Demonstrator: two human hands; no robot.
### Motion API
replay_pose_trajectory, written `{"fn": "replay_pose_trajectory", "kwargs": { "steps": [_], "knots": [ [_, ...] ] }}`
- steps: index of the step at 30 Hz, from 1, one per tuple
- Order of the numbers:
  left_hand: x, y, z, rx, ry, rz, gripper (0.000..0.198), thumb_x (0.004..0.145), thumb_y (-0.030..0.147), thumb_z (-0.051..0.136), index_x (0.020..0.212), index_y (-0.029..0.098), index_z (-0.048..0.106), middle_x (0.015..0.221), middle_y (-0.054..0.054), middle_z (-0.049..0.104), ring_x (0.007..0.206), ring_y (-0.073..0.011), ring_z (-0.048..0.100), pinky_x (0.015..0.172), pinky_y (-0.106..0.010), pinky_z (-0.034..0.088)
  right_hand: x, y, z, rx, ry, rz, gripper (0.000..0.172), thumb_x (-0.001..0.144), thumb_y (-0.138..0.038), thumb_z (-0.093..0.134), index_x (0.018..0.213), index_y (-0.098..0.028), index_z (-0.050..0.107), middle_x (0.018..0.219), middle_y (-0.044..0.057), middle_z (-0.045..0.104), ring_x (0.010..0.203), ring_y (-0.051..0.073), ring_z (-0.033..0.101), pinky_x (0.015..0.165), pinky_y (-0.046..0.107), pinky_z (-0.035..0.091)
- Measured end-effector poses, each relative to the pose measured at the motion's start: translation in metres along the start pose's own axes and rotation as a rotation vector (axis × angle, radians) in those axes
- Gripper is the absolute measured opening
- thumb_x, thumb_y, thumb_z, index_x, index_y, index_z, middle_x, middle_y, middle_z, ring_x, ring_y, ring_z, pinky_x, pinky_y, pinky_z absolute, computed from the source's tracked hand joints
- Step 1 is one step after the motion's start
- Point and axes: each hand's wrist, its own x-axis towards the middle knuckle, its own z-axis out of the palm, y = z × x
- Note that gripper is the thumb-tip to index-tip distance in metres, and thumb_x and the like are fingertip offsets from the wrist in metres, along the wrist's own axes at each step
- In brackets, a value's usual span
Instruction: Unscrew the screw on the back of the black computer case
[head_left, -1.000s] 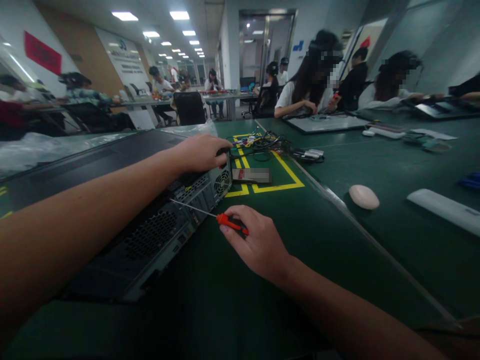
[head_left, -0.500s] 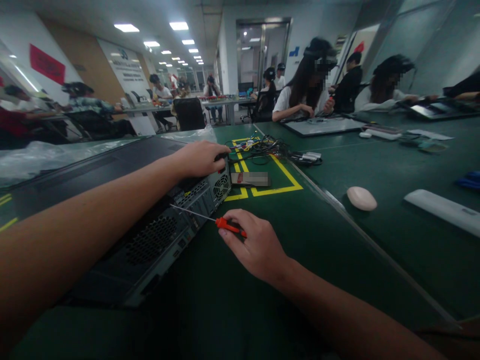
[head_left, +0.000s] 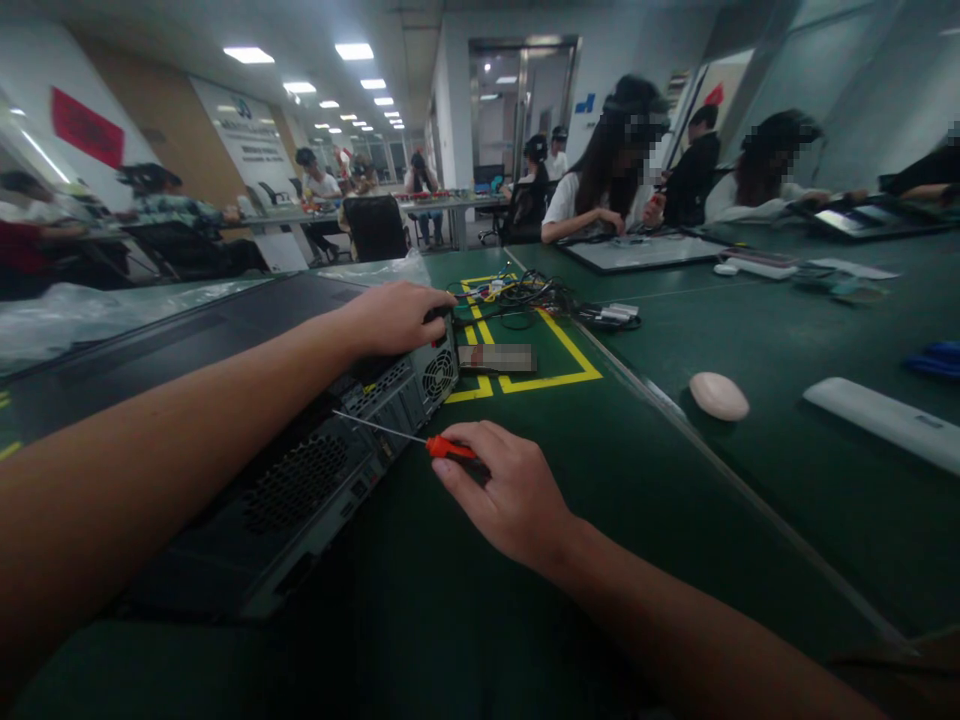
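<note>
Left hand (head_left: 401,318), at centre-left of the frame, is curled over the upper edge of the computer case (head_left: 356,460), how firmly one cannot tell; the case fills the left half of the worktop (head_left: 645,520), its vent (head_left: 296,483) and fan grille (head_left: 439,372) in place at the back. Toward the centre, the right hand (head_left: 510,490) is clamped on a red-handled screwdriver (head_left: 442,447), its tip at the case's back, contact unclear. Work there looks under way, not finished; the inside is hidden, and loose cables (head_left: 532,290) lie at upper centre.
</note>
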Motion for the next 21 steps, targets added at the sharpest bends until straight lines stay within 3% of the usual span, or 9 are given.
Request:
{"fn": "replay_pose_trajectory", "kwargs": {
  "steps": [5,12,21],
  "knots": [
    [-0.0001,0.0006,-0.0004,0.004,0.004,0.002,0.060,0.103,0.039,0.044,0.157,0.023,0.063,0.144,-0.013,0.076,0.125,-0.0336,0.073,0.104,-0.046,0.055,0.0003,-0.0012,-0.0013,0.002,0.002,-0.002,0.024,0.109,-0.034,0.060,0.116,-0.017,0.076,0.101,0.008,0.078,0.088,0.022,0.073,0.078,0.035,0.053],
    [0.0008,0.0014,-0.0011,-0.012,-0.008,-0.016,0.060,0.102,0.040,0.047,0.157,0.025,0.064,0.142,-0.012,0.076,0.126,-0.0342,0.072,0.105,-0.046,0.054,-0.0016,-0.0007,0.0037,0.087,0.009,0.030,0.025,0.102,-0.034,0.068,0.124,-0.020,0.068,0.113,0.009,0.080,0.094,0.023,0.077,0.082,0.036,0.058],
    [0.0002,0.0004,-0.0011,-0.003,-0.011,-0.006,0.062,0.102,0.041,0.044,0.158,0.023,0.062,0.141,-0.014,0.076,0.125,-0.0330,0.072,0.105,-0.046,0.055,-0.0003,0.0004,0.0040,0.078,-0.017,0.036,0.011,0.102,-0.025,0.063,0.113,-0.024,0.065,0.109,0.007,0.079,0.093,0.021,0.077,0.083,0.035,0.061]
  ]
}}
